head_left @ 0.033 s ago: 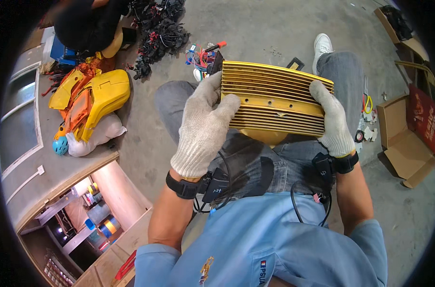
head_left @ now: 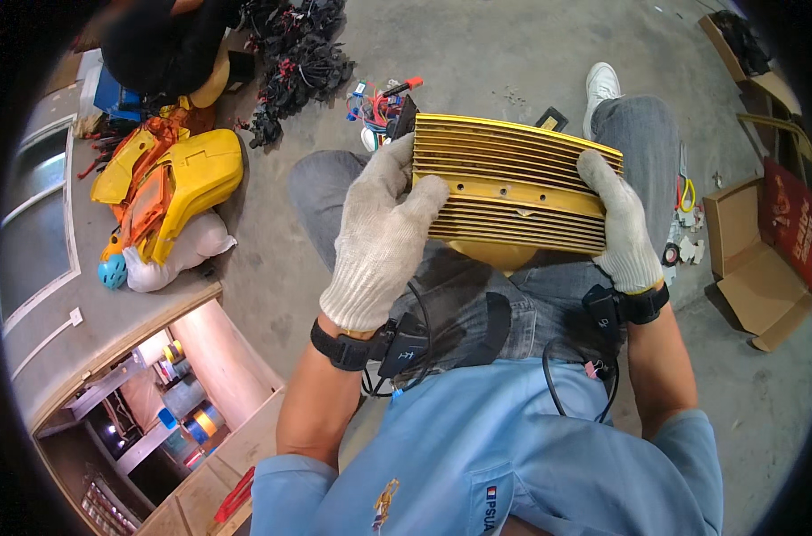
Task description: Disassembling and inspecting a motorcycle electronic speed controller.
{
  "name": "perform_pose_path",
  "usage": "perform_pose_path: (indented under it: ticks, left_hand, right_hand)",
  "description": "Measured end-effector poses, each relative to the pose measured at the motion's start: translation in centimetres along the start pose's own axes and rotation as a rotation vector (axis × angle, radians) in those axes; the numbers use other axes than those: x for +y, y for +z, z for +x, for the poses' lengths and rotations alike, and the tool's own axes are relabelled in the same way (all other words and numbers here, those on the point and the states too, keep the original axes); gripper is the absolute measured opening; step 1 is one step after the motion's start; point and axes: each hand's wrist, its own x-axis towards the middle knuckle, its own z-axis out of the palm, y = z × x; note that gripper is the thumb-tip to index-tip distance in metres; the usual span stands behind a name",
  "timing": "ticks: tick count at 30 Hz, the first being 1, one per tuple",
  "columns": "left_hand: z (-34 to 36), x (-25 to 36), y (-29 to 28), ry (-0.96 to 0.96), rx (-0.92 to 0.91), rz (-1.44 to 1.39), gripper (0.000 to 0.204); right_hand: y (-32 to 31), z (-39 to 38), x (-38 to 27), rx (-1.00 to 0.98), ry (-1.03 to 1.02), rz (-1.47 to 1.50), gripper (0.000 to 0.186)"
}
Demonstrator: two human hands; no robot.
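A gold-coloured finned metal housing (head_left: 517,190), like a heat sink, is held above my lap with its ribbed face toward me. Several small screw holes run along its smooth middle band. My left hand (head_left: 383,228), in a white knitted glove, grips the left end with the thumb on the front. At the right end my right hand (head_left: 622,221), gloved alike, clasps it, thumb over the front edge. The fingers behind the housing are hidden. Under its lower edge a yellowish rounded surface (head_left: 491,256) shows in part.
Coloured wires and connectors (head_left: 377,109) lie beyond my left knee, near a black wiring heap (head_left: 303,67). Yellow plastic panels (head_left: 187,183) are piled at left. Scissors (head_left: 687,195) and a tape roll (head_left: 671,255) lie right, before an open cardboard box (head_left: 754,286). Another person (head_left: 160,49) is at upper left.
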Motion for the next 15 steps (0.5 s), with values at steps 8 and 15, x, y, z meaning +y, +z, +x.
perform_pose_path:
  ticks: [8,15]
  left_hand:
    - [-0.24,-0.05,0.61,-0.056,0.057,-0.099,0.046]
    - [-0.03,-0.7,0.56,-0.087,0.062,-0.103,0.044]
  right_hand:
    - [-0.02,-0.03,0.29,0.02,-0.017,-0.007,0.043]
    - [-0.08,-0.22,0.46,0.047,-0.028,-0.041,0.043]
